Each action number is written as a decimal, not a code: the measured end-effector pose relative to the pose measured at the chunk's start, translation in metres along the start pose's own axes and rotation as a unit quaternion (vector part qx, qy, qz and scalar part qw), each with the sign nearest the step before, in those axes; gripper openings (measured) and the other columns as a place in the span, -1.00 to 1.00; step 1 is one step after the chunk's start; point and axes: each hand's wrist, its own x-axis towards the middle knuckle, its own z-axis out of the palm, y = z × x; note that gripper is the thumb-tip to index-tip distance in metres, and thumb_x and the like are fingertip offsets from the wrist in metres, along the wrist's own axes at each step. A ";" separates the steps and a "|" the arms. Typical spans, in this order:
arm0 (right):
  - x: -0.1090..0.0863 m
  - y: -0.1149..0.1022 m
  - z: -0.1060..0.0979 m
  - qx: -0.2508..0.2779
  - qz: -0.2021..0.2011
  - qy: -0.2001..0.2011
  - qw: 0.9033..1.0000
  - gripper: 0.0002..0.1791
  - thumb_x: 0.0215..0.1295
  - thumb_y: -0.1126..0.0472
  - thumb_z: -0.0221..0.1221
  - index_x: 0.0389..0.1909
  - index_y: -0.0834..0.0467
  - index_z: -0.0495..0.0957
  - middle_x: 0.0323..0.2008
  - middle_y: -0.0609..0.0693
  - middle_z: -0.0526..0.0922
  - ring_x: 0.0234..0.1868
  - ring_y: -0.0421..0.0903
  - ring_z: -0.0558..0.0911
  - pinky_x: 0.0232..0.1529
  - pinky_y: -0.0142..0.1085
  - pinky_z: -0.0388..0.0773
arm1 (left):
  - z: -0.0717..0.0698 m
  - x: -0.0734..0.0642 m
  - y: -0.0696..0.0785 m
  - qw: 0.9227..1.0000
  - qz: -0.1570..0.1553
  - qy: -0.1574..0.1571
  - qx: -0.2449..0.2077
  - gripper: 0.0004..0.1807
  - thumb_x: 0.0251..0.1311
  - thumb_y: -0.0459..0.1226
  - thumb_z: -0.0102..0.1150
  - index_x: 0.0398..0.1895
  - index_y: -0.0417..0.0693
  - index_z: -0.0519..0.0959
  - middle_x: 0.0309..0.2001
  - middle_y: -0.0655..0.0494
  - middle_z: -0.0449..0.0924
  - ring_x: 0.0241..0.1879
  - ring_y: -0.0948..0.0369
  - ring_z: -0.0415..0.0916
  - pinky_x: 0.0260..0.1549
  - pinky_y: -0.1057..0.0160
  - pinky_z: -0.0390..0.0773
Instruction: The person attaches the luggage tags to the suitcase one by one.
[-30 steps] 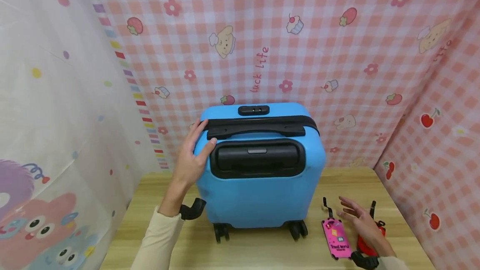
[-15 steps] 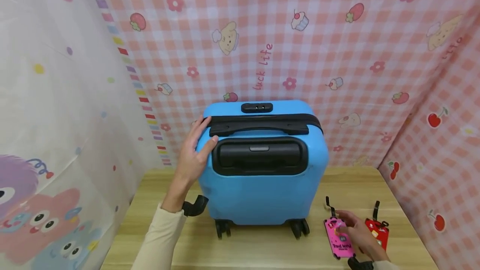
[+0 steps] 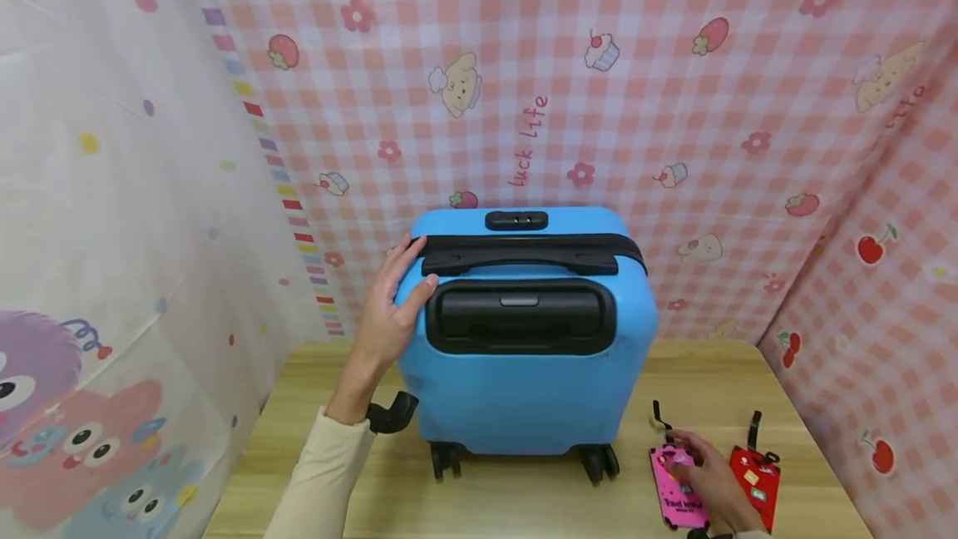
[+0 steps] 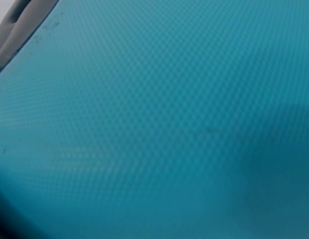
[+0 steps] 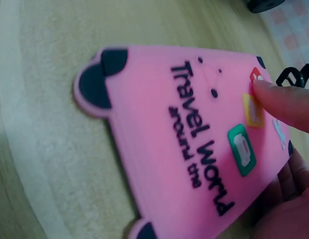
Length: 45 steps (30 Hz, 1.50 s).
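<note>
A light blue suitcase (image 3: 524,406) with black wheels, a black handle and a zipper band stands upright in the head view. At its upper left corner rests my left hand (image 3: 385,318), fingers extended along the top edge and thumb on the front. Lower right, my right hand (image 3: 714,481) pinches a pink luggage tag (image 3: 679,511) by its strap end. In the right wrist view the thumb (image 5: 288,107) lies on the tag's face, other fingers at its edge. That face reads "Travel World". Only the suitcase's textured blue shell (image 4: 159,109) fills most of the left wrist view.
A red luggage tag (image 3: 762,489) with a black strap lies just right of the right hand. Everything stands on a wood-grain tabletop (image 3: 337,472). A pink checked curtain (image 3: 539,65) hangs close behind, with a white patterned sheet (image 3: 150,215) at left.
My right hand has come in from over the red tag, moved left onto the pink tag and taken hold of it. The red tag now shows more. My left hand stays on the suitcase.
</note>
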 end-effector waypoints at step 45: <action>0.003 -0.007 0.013 -0.012 0.033 0.101 0.994 -0.53 0.35 0.13 0.24 0.21 0.22 0.50 0.23 0.40 0.39 0.19 0.33 0.41 0.07 0.17 0.40 | 0.002 0.004 -0.006 1.000 -0.005 0.001 -0.016 -0.45 0.40 -0.08 0.09 0.44 0.12 0.36 0.55 0.13 0.03 0.53 0.07 -0.03 0.44 -0.20 -0.02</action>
